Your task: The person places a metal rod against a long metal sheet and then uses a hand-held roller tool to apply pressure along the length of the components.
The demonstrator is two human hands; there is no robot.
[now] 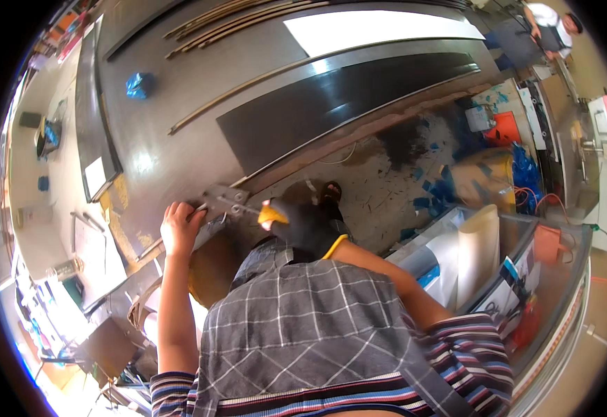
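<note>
At the near edge of the metal-topped table, my bare left hand (180, 228) is closed, thumb against fingers, on a thin strip (201, 207) by the edge. Just right of it lies a grey metal tool (228, 199) with round bolt heads and a flat body; its exact kind is unclear. A black glove with a yellow cuff covers my right hand (298, 224). Its fingers are curled round the slim handle (251, 208) of that tool, and yellow shows at the fingertips. The palm side of this hand is hidden.
A long dark sheet (345, 97) rests along the table (158, 132). Thin rods (248, 17) and a white sheet (380, 31) lie farther back, near a crumpled blue wrapper (137, 85). A clear-sided bin (519, 292) with rolled sheets stands at my right. Blue scraps litter the floor. Another person (552, 28) is far right.
</note>
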